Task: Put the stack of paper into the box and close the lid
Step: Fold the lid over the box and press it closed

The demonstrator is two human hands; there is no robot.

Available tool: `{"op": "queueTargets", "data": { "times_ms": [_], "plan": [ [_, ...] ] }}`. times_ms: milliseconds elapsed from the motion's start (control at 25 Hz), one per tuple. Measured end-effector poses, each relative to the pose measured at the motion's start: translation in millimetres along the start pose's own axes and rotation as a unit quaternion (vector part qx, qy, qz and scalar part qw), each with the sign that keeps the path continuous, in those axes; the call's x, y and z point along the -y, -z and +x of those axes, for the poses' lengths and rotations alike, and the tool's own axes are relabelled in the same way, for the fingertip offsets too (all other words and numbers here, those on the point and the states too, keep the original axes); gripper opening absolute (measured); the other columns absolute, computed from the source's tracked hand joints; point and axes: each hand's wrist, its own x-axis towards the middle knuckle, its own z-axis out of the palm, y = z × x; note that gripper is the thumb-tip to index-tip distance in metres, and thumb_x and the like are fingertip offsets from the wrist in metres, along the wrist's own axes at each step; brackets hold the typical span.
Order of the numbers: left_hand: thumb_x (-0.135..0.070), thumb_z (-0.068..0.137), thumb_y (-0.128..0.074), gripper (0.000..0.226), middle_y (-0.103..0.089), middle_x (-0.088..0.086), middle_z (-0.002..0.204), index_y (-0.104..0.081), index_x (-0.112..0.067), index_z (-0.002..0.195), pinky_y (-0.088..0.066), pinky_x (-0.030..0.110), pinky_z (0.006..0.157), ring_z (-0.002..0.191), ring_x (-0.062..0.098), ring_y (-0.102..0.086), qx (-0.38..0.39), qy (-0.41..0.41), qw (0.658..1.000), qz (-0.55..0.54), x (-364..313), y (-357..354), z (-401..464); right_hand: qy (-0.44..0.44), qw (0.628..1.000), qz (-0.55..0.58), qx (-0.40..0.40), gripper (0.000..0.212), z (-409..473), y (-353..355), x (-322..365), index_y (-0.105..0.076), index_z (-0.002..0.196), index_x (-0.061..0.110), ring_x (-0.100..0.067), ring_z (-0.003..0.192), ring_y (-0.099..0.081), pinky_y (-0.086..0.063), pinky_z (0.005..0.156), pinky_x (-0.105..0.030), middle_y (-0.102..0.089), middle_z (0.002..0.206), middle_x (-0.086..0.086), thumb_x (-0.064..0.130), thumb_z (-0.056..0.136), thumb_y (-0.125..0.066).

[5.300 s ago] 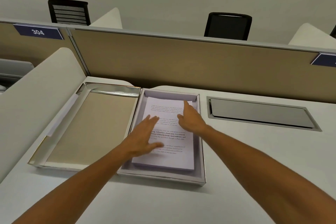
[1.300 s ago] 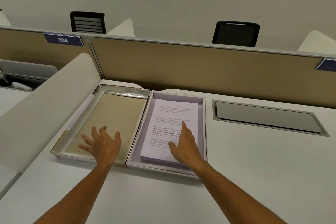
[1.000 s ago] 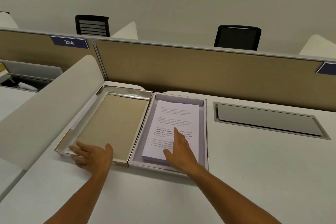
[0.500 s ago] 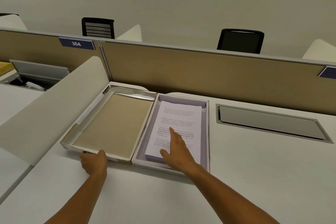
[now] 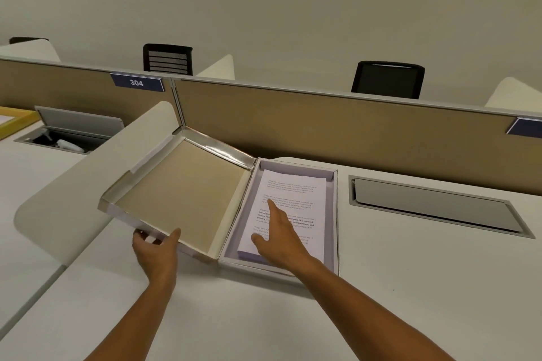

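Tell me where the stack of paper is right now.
In the head view, the stack of paper lies inside the open box at centre, under the right hand, with the half-raised lid to its left.

White digits "304" stand out on the dark blue plate [image 5: 137, 82] fixed to the partition's top edge. The top sheet of the stack of paper [image 5: 294, 202] carries printed paragraphs, some lines bold, but the words are too small to read.

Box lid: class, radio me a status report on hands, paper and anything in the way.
Left hand grips lid near edge, lid tilted up. Right hand flat on paper stack inside box; it blocks the lid's path.
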Motion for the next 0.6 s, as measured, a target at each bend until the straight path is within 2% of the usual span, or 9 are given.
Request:
{"op": "queueTargets", "data": {
  "times_ms": [280, 440, 600],
  "plan": [
    [-0.004, 0.07, -0.085, 0.084, -0.044, 0.008, 0.14, -0.035, -0.02, 0.135, -0.057, 0.041, 0.084, 0.115, 0.024, -0.055, 0.061, -0.119, 0.991, 0.023, -30.2, -11.9, -19.7, 0.011, 0.999, 0.039, -0.008, 0.088, 6.0, 14.5, 30.1, -0.007, 0.158, 0.028, -0.03, 0.153, -0.021, -0.028, 0.118, -0.048, -0.013, 0.168, -0.001, 0.038, 0.092, -0.064],
    [-0.004, 0.071, -0.084, 0.085, -0.044, 0.013, 0.142, -0.031, -0.019, 0.137, -0.056, 0.05, 0.088, 0.122, 0.033, -0.054, 0.098, -0.181, 0.976, 0.07, -41.7, -18.6, -33.9, -0.003, 0.985, 0.172, -0.007, 0.081, 9.8, 25.4, 52.1, -0.017, 0.156, 0.03, -0.031, 0.145, -0.036, -0.039, 0.111, -0.048, -0.03, 0.162, -0.004, 0.037, 0.092, -0.065],
    [-0.013, 0.075, -0.082, 0.083, -0.048, 0.019, 0.143, -0.029, -0.019, 0.139, -0.056, 0.05, 0.086, 0.117, 0.04, -0.059, 0.134, -0.25, 0.949, 0.137, -44.2, -27.2, -57.2, -0.016, 0.964, 0.264, -0.019, 0.066, 9.8, 32.0, 66.3, -0.025, 0.154, 0.031, -0.029, 0.141, -0.043, -0.042, 0.108, -0.047, -0.038, 0.158, -0.002, 0.043, 0.096, -0.056]
  ]
}}
